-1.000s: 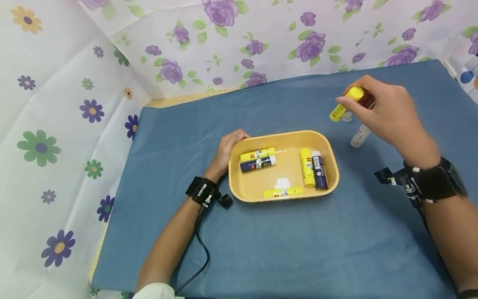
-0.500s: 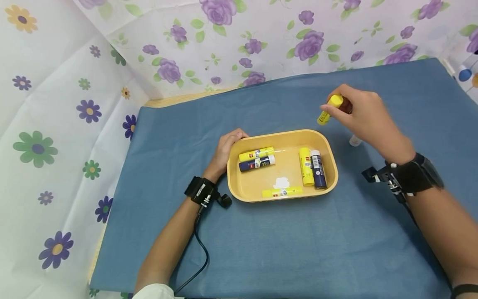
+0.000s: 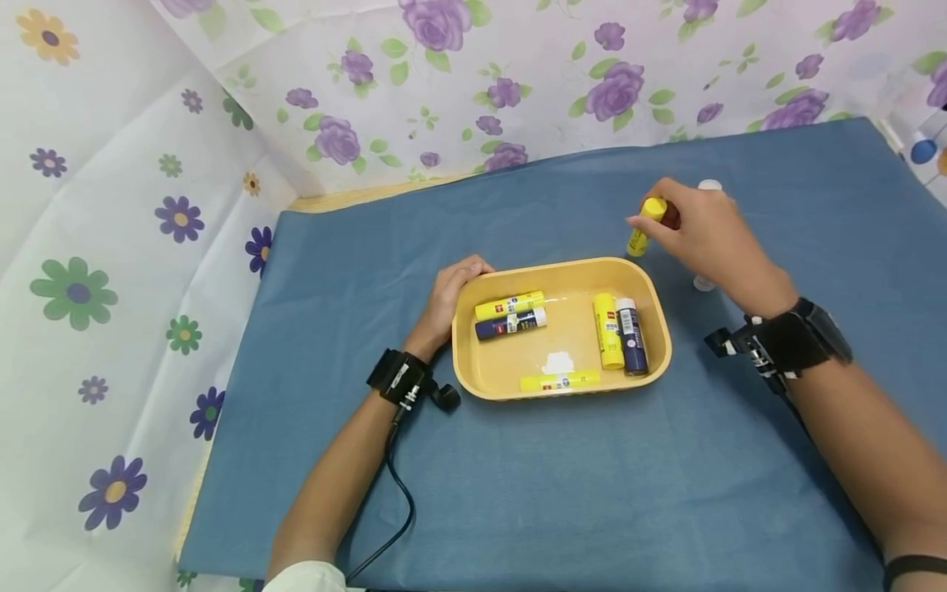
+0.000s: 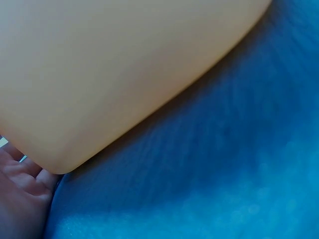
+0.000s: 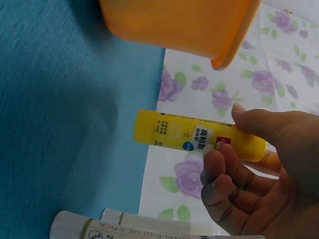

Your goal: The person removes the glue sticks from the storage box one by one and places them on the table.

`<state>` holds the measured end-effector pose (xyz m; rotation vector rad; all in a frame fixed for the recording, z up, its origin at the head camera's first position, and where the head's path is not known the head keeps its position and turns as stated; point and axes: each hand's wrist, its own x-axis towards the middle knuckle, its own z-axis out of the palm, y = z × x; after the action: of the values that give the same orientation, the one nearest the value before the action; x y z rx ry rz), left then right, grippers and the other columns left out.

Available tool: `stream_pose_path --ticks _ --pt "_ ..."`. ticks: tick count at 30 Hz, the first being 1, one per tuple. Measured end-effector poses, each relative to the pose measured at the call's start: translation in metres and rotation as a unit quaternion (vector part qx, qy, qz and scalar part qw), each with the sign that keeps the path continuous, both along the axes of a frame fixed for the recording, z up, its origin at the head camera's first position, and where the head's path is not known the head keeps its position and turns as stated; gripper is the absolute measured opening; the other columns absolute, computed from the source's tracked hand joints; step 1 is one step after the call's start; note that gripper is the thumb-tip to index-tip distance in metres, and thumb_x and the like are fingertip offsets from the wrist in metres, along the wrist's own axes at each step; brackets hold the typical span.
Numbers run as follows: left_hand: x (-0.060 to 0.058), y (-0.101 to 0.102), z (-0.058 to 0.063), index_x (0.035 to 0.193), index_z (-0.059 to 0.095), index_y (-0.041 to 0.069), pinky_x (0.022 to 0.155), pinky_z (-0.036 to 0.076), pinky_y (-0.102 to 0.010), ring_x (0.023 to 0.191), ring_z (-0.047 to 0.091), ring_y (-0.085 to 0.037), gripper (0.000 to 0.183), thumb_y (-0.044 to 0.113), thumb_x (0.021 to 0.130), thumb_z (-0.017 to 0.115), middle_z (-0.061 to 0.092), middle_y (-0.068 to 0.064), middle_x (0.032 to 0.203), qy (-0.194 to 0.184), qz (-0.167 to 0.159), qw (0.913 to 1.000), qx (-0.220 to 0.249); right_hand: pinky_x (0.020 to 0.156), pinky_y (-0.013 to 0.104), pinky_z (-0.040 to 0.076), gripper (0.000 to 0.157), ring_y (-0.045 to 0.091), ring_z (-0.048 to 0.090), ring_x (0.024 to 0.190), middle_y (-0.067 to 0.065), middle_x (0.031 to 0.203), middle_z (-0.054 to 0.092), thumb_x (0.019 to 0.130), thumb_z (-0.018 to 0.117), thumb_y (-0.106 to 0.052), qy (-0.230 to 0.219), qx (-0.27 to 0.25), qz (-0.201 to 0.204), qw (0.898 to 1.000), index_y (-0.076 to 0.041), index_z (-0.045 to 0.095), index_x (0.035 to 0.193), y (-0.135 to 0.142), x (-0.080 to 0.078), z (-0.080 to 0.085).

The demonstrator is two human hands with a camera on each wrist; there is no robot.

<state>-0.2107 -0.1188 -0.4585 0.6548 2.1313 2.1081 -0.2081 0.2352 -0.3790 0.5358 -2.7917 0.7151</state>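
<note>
My right hand pinches a yellow glue stick between thumb and fingers, held upright just beyond the far right corner of a yellow plastic box. In the right wrist view the stick's label faces the camera. At the box's left end, my left hand holds the wall, its fingers curled round the far corner; the left wrist view shows it against the box's outer side. Inside lie two yellow glue sticks, a slim yellow one at the near wall, and two navy ones.
Two white glue sticks stand beyond the right hand, partly hidden by it in the head view. A blue cloth covers the table. Flowered sheets rise behind and on the left. A cable trails from the left wrist.
My right hand has moved left and slightly toward the box with the yellow glue stick, away from the white glue sticks. The left hand and the box have stayed in place.
</note>
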Motion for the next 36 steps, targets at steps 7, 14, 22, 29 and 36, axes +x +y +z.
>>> stream_pose_path --ticks 7,14,22,29,36 --pt "0.0 0.0008 0.0006 0.096 0.064 -0.011 0.068 0.049 -0.026 0.076 0.057 -0.02 0.047 0.03 0.103 0.043 0.06 -0.014 0.087 0.001 0.002 1.0 0.004 0.053 0.037 0.035 0.04 0.023 0.044 0.054 0.007 0.07 0.051 0.096 0.054 -0.049 0.002 0.045 -0.005 0.999 -0.009 0.058 0.104 -0.0015 -0.0003 -0.0026" --pt "-0.0001 0.0017 0.0012 0.095 0.065 -0.008 0.065 0.049 -0.025 0.071 0.056 -0.018 0.044 0.029 0.103 0.043 0.059 -0.013 0.086 0.003 0.005 1.0 0.003 0.047 0.036 0.034 0.042 0.022 0.044 0.051 0.006 0.069 0.052 0.095 0.054 -0.051 0.004 0.069 -0.018 0.997 -0.01 0.058 0.104 -0.0018 -0.0012 -0.004" --pt "0.0003 0.0015 -0.0002 0.095 0.065 -0.008 0.067 0.048 -0.025 0.074 0.056 -0.02 0.043 0.028 0.103 0.043 0.059 -0.013 0.086 0.0 0.005 1.0 0.005 0.046 0.036 0.036 0.046 0.021 0.046 0.052 0.006 0.072 0.057 0.094 0.054 -0.053 -0.012 0.071 -0.017 0.997 -0.01 0.059 0.11 -0.0004 -0.0017 -0.0048" --pt "0.0003 0.0016 0.0001 0.095 0.064 -0.013 0.068 0.048 -0.025 0.076 0.056 -0.02 0.045 0.026 0.103 0.043 0.059 -0.014 0.086 0.003 0.008 0.9999 0.008 0.046 0.036 0.037 0.05 0.02 0.047 0.051 0.005 0.073 0.059 0.094 0.052 -0.056 -0.011 0.063 -0.013 0.998 -0.011 0.06 0.116 -0.001 -0.0019 -0.0037" --pt "0.0006 0.0018 0.001 0.097 0.064 -0.014 0.069 0.048 -0.026 0.077 0.055 -0.021 0.045 0.025 0.104 0.042 0.058 -0.017 0.088 0.0 -0.001 1.0 0.01 0.046 0.037 0.038 0.056 0.019 0.047 0.048 0.004 0.074 0.059 0.094 0.05 -0.057 0.002 0.048 -0.013 0.999 -0.011 0.061 0.125 0.0018 0.0009 -0.0012"
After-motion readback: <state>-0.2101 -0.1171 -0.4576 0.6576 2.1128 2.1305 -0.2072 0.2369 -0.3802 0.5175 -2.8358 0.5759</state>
